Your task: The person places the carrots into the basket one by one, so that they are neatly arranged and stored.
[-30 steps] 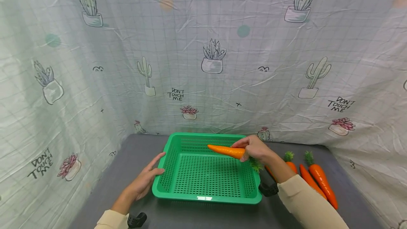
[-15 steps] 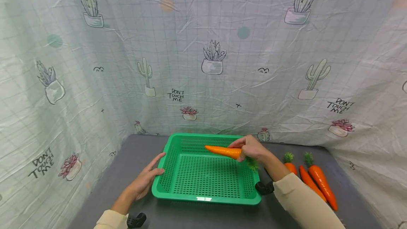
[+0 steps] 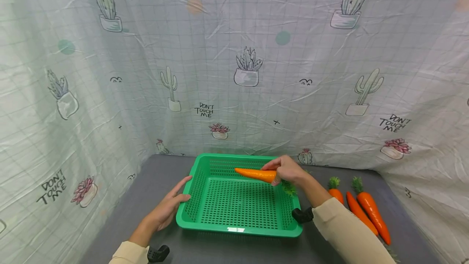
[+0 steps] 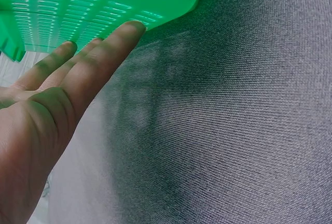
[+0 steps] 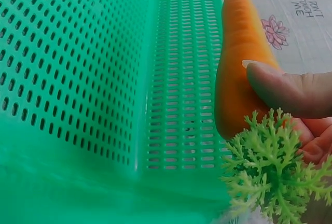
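Observation:
My right hand [image 3: 291,173] grips an orange carrot [image 3: 254,174] with a frilly green top, near its thick end. The carrot is held over the right back part of a green slotted basket [image 3: 271,231], its tip pointing left. In the right wrist view my thumb [image 5: 282,86] presses on the carrot's side, and the leafy top [image 5: 277,172] hangs below the hand. Along the basket's left side lies my left hand [image 3: 166,209], fingers extended. The left wrist view has those straight fingers [image 4: 98,71] at the basket's outer wall [image 4: 83,6].
Several more carrots [image 3: 373,215] lie on the grey table [image 3: 146,182] right of the basket, one partly hidden by the right sleeve [image 3: 348,231]. A pale cactus-print curtain [image 3: 227,72] encloses the table at the back and both sides.
My right hand has moved slightly left with the carrot, further over the basket. The left hand and basket have stayed in place.

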The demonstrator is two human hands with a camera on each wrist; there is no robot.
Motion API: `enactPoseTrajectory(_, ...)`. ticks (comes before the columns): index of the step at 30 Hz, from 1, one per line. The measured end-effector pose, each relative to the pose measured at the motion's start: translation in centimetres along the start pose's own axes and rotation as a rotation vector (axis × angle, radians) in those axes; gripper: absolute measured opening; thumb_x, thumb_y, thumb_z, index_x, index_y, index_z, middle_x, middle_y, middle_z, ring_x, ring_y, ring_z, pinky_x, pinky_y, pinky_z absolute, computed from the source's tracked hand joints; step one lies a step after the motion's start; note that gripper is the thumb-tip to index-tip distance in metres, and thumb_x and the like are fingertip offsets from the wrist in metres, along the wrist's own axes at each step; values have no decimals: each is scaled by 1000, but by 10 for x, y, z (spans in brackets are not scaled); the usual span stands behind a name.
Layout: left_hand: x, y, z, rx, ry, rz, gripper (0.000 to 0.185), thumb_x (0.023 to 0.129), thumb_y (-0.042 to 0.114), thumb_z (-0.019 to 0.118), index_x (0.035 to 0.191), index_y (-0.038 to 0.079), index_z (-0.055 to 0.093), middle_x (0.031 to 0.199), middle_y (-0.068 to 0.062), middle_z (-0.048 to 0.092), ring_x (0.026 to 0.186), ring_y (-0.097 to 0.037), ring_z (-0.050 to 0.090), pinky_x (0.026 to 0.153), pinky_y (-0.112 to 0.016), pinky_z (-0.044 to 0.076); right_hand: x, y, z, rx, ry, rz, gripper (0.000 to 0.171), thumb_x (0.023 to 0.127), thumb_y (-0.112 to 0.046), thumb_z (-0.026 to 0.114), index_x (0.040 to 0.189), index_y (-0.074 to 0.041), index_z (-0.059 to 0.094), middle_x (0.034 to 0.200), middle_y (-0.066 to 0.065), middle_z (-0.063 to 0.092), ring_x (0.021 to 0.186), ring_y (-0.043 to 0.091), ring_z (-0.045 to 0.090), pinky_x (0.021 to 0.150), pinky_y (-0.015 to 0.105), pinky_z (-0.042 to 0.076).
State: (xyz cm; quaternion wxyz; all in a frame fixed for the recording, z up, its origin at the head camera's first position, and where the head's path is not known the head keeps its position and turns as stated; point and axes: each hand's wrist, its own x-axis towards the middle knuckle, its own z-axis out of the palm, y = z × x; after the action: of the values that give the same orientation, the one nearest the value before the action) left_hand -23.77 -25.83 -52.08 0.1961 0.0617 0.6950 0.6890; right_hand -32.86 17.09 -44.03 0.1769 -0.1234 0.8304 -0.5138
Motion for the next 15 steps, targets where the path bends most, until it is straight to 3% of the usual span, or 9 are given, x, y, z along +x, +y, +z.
enactPoseTrajectory(15, 0, 0, 0, 0, 2, -5, 78, 106, 22, 53, 168, 33, 7, 170, -29, 16, 138, -34, 54, 100, -42, 55, 7, -2, 7, -7, 5, -2, 62, 59, 22, 73, 117, -1, 78, 125, 19, 75, 100, 26, 71, 77, 40, 62)
